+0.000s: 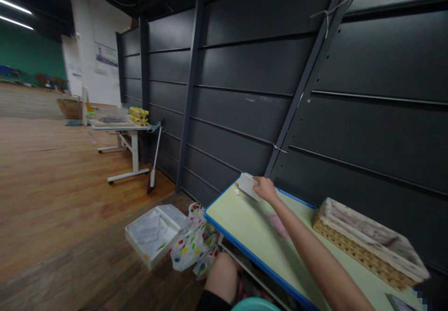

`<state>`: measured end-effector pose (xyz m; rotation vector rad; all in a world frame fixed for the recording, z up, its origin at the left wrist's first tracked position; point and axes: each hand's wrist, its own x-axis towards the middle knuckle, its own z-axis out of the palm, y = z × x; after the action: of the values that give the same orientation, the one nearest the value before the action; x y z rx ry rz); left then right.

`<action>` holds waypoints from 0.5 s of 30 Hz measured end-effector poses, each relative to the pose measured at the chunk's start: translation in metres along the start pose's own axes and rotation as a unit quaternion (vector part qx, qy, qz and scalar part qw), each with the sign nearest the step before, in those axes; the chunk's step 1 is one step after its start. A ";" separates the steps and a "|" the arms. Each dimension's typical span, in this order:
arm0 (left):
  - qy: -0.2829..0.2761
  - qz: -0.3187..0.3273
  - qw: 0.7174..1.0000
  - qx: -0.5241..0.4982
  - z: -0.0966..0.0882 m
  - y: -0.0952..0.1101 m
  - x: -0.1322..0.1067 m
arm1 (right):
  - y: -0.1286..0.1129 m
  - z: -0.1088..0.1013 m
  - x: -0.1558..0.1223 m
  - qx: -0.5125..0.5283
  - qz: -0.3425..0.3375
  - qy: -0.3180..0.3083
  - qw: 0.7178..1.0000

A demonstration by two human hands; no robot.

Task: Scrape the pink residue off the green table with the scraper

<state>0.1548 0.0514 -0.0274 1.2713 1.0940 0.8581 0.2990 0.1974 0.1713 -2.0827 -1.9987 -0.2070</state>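
Fingers (258, 183) of the right hand (266, 189) grip a flat white piece (248, 185) by one end, over the far part of the table (227, 210), a hold that probably leaves its broad face uncovered. How the thumb sits is hard to see, as is whether the piece touches the tabletop. Of the left hand nothing shows, so I cannot tell how its fingers are. Beside the forearm (306, 241), a basket (360, 254) sits along the table's wall side, perhaps to leave the arm room; its cloth liner folds over the rim, presumably to cover the rough weave, and hides part of the inside. On the floor, a white box (138, 248) lies with its lid back, baring pale contents too blurred to identify; a dotted bag (191, 250) slumps beside it. Partly covered by the forearm is a pink patch (276, 223), printed or loose, I can't say. A turquoise thing (255, 304) and a dark flat thing (399, 302) are cut off below.
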 end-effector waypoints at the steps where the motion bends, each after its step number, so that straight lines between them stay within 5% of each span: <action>1: 0.004 -0.001 1.000 -0.004 -0.001 0.000 -0.001 | -0.001 0.001 0.000 0.000 0.005 -0.003 1.000; 9: 0.011 -0.026 0.999 -0.033 -0.010 0.006 -0.002 | -0.014 0.014 -0.014 0.046 0.010 0.005 0.999; 15: 0.000 -0.034 0.998 -0.057 -0.025 0.011 -0.024 | -0.032 0.023 -0.035 0.104 0.087 0.059 0.989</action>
<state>0.1243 0.0372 -0.0123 1.1332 1.0675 0.8581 0.2638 0.1711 0.1425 -2.0467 -1.6821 -0.0838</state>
